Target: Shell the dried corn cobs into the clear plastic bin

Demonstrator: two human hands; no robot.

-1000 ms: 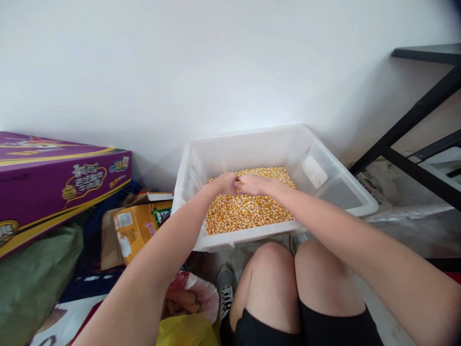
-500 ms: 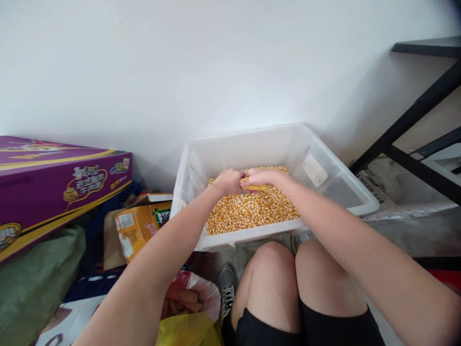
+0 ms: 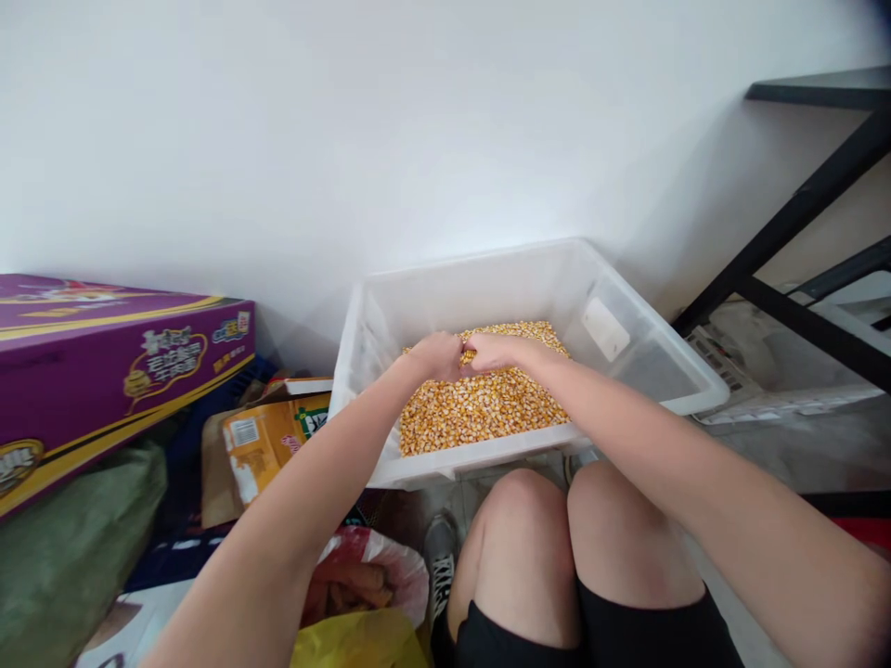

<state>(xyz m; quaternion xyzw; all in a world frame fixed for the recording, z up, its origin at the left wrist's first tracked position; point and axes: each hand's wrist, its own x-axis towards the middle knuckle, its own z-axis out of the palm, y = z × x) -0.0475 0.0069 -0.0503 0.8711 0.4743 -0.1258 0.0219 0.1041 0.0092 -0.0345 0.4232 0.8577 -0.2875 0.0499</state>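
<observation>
Over a clear plastic bin (image 3: 445,461), my left hand (image 3: 440,356) and my right hand (image 3: 496,353) meet, both with fingers curled closed. Between them a small yellow part of a corn cob (image 3: 469,356) shows; the hands cover the rest of it. A thick layer of loose corn kernels (image 3: 484,408) lies in the bin beneath both hands.
To the left stand a purple carton (image 3: 125,371), an orange packet (image 3: 268,441) and a green sack (image 3: 76,547). Near my left foot sits a plastic bag (image 3: 410,575) holding brownish pieces. A black metal frame (image 3: 800,195) rises at the right; a white wall is behind the bin.
My right hand has turned and closed further around the cob, so less of it shows now. Both hands stay together over the kernels. The view has shifted slightly.
</observation>
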